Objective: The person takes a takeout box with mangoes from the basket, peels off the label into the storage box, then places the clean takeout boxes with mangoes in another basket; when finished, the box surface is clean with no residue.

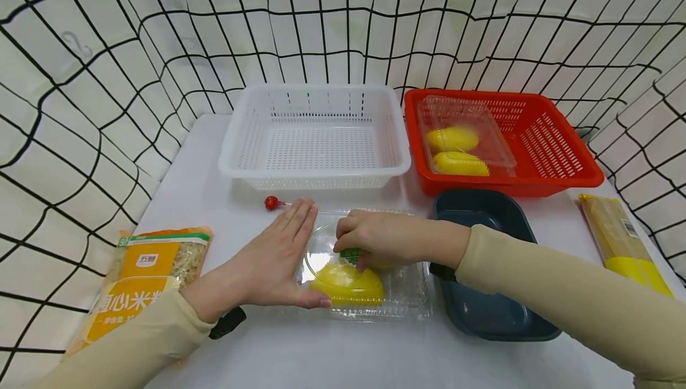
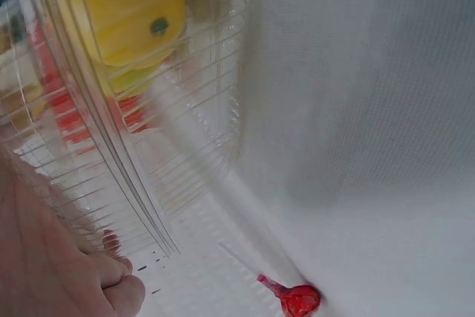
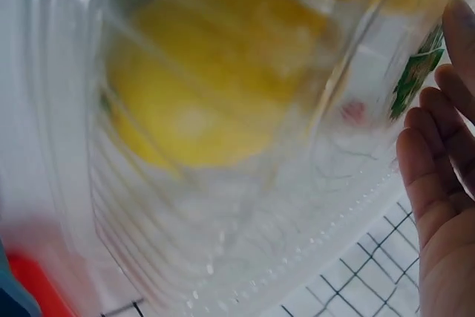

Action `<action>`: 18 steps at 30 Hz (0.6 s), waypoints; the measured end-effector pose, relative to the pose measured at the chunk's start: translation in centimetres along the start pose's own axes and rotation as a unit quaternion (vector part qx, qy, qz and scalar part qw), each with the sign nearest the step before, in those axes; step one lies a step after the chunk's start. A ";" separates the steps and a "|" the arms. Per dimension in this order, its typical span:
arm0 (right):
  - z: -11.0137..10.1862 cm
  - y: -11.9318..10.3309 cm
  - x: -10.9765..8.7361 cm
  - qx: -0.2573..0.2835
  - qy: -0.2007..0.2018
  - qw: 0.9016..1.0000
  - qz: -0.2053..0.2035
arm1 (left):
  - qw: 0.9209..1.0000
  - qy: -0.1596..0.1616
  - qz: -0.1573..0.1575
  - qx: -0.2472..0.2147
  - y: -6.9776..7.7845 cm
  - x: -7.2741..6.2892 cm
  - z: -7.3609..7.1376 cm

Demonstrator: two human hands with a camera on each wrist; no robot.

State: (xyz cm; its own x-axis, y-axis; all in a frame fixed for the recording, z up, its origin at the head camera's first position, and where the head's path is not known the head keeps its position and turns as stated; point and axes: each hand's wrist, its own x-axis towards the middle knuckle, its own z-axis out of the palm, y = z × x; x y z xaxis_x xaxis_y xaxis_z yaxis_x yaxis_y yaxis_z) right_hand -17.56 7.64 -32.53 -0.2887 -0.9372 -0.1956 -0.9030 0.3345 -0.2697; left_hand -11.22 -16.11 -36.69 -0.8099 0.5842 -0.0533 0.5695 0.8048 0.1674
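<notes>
A clear plastic clamshell box point(image 1: 404, 299) lies closed in front of me with yellow fruit point(image 1: 348, 286) inside. One fruit shows a small green stem mark in the left wrist view. My left hand point(image 1: 268, 264) rests along the box's left side, fingers straight and thumb out along its front edge. Over the lid, the curled fingers of my right hand point(image 1: 383, 237) pinch a small green label point(image 1: 351, 254) between fingertips and thumb. The same label point(image 3: 417, 79) shows between the thumb and fingers in the right wrist view, right at the lid's surface.
A white basket point(image 1: 316, 172) and a red basket point(image 1: 536, 183) stand behind; the red one holds another clear box point(image 1: 495, 139) with yellow fruit. A dark blue tub point(image 1: 482, 311) sits right, under my forearm. A lollipop point(image 1: 272, 202), a grain bag point(image 1: 155, 264) and a yellow packet point(image 1: 621, 234) lie around.
</notes>
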 end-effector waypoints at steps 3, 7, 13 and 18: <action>-0.2 -0.1 0.0 -0.030 -0.007 0.999 -0.014 | 1.000 0.001 0.000 0.004 0.0 0.0 0.0; -0.4 -0.3 0.1 -0.075 -0.011 0.997 -0.033 | 1.000 0.004 0.001 0.007 -0.1 0.0 0.0; -0.7 -0.4 0.5 -0.105 -0.026 0.993 -0.051 | 1.000 0.005 0.003 0.003 -0.1 0.0 0.1; -1.1 -0.2 1.0 -0.037 -0.041 0.998 -0.030 | 1.000 0.010 0.005 0.000 -0.1 0.0 0.1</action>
State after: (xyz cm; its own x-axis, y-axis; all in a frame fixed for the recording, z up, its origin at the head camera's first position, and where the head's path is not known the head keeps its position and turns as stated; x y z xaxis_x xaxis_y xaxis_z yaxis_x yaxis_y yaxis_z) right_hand -18.03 6.49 -31.65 -0.2095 -0.9428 -0.2594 -0.9395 0.2676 -0.2138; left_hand -11.24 -16.21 -36.85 -0.8071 0.5895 -0.0324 0.5769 0.7992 0.1686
